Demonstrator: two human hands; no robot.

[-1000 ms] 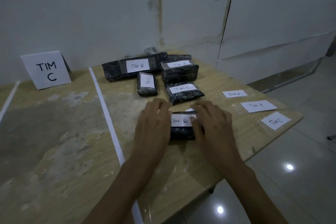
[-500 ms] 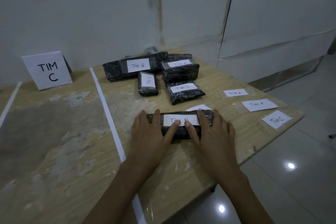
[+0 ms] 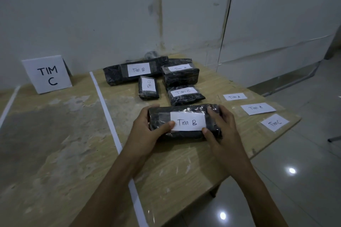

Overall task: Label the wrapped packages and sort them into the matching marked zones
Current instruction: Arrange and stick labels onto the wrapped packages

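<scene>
Across the table (image 3: 55, 134), five wrapped packages (image 3: 184, 109), three loose labels (image 3: 258, 108), one sign (image 3: 47, 74).

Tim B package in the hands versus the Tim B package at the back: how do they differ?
The front Tim B package is gripped at its two ends by the left hand and the right hand. The back Tim B package lies on the table with no hand on it. The back Tim B package also looks longer and slimmer than the front Tim B package. Both are wrapped in shiny black plastic and carry a white handwritten label.
</scene>
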